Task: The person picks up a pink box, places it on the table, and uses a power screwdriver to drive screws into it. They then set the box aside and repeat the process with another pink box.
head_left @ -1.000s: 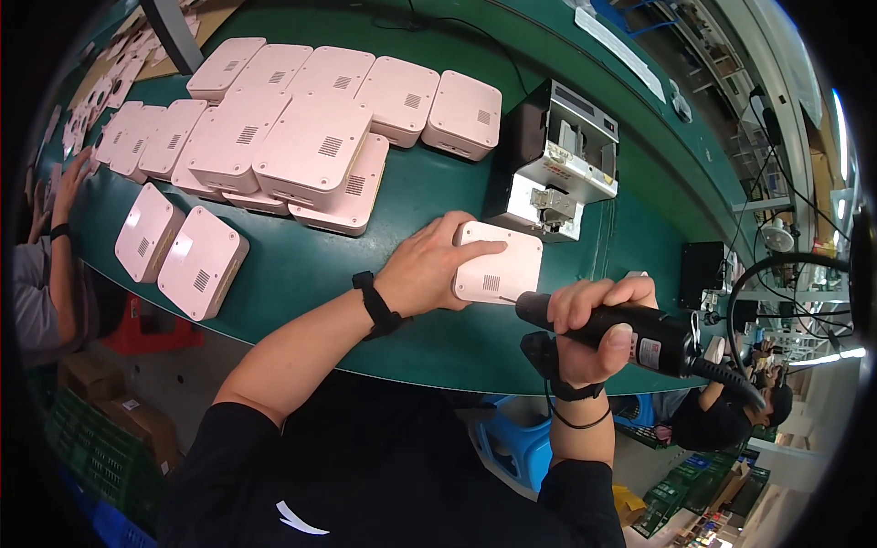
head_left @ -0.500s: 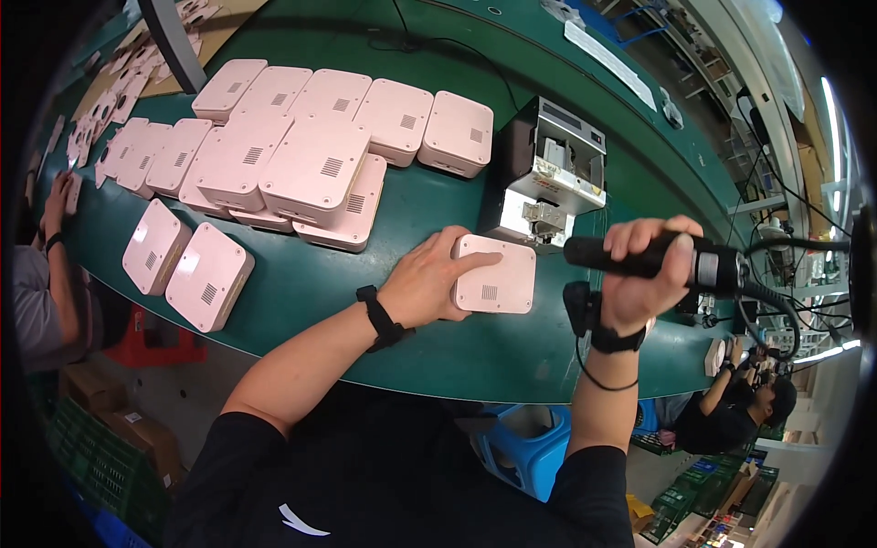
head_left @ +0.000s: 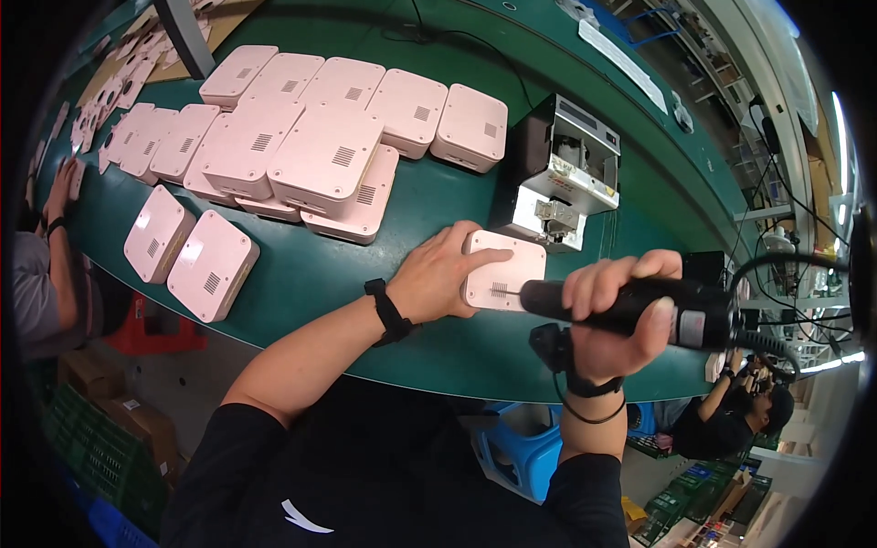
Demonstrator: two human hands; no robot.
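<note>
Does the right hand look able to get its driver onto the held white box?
Likely yes: the right hand holds the black driver, bit toward the white box, and the left hand leaves the box's right side uncovered.

Brightly lit, partly by a long white glowing tube lamp (head_left: pixel 840 131) at far right; pale sheen on square white plastic boxes (head_left: pixel 315 146), soft shadows on the smooth green surface (head_left: pixel 315 288); bent, blackened toward the rim
</note>
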